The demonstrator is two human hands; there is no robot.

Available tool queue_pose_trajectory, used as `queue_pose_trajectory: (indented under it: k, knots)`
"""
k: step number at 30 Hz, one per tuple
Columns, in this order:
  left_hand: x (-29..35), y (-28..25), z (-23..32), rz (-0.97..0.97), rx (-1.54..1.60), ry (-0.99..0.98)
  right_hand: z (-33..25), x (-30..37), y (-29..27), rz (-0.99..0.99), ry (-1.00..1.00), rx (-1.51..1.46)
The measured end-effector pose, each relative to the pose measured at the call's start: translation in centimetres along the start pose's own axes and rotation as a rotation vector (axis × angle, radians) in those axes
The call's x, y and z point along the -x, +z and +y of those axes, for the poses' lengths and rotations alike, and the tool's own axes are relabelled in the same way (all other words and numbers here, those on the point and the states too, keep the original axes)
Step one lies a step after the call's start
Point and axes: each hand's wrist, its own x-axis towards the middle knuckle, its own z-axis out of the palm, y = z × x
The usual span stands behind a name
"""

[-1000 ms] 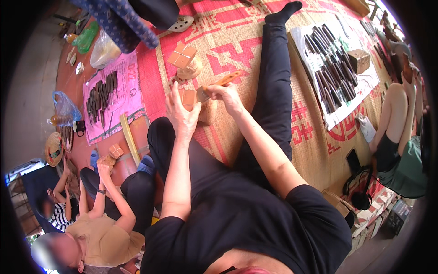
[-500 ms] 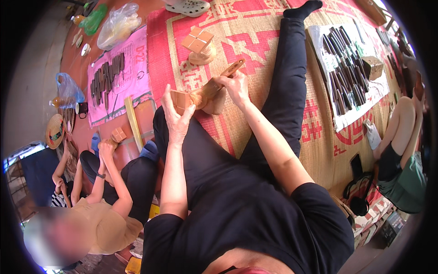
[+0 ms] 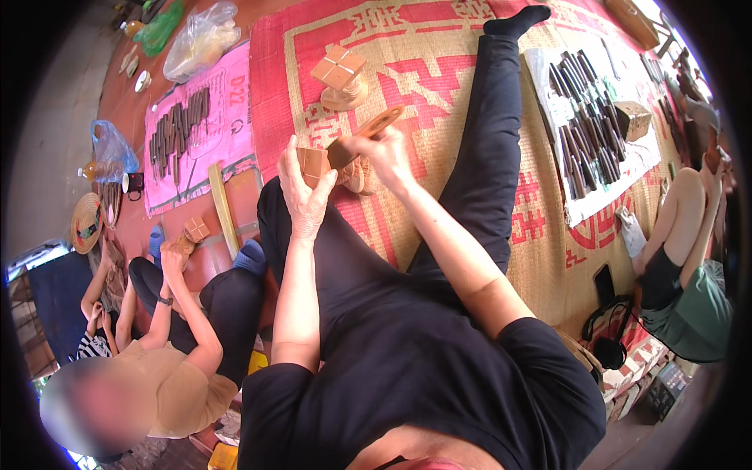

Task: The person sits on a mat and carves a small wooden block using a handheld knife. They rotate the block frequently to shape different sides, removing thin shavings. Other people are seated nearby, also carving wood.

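Note:
My left hand (image 3: 301,192) grips a carved wooden piece (image 3: 313,163) by its square block end, thumb and fingers on opposite sides. The rounded carved end points right, over the mat by my bent leg. In my right hand (image 3: 384,160) is a flat brush (image 3: 382,119) with a wooden handle that juts up and to the right. Its dark bristles lie against or just over the carved piece; contact cannot be told. A second carved wooden piece (image 3: 345,92) with a square, cross-marked block on top stands beyond my hands.
A patterned red and straw mat (image 3: 439,94) lies under me. Many dark-handled tools (image 3: 587,125) rest on a white sheet at right, others (image 3: 180,129) on a pink sheet at left. A wooden strip (image 3: 223,207) and a co-worker (image 3: 184,337) holding a similar piece are at left.
My right hand has moved slightly left and down, and the brush now lies at a flatter slant, nearer the block end. My left hand keeps its hold on the wooden piece.

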Motion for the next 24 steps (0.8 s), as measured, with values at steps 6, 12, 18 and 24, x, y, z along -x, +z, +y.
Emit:
queue_pose_trajectory:
  k: [6,12,18,24]
  knots:
    - [0.7,-0.3,-0.5,0.015,-0.021,0.046,2.3,-1.4,-2.6,0.142,0.053,0.163]
    - [-0.2,0.9,0.5,0.034,-0.112,0.070,3.1,-1.2,-2.3,0.147,-0.033,0.265]
    - [0.2,1.2,0.6,0.015,-0.171,0.120,-0.2,-1.0,-2.1,0.077,-0.018,-0.117]
    - [0.3,1.6,1.8,-0.014,-0.168,0.119,0.8,-2.4,-4.1,0.191,0.065,0.343]
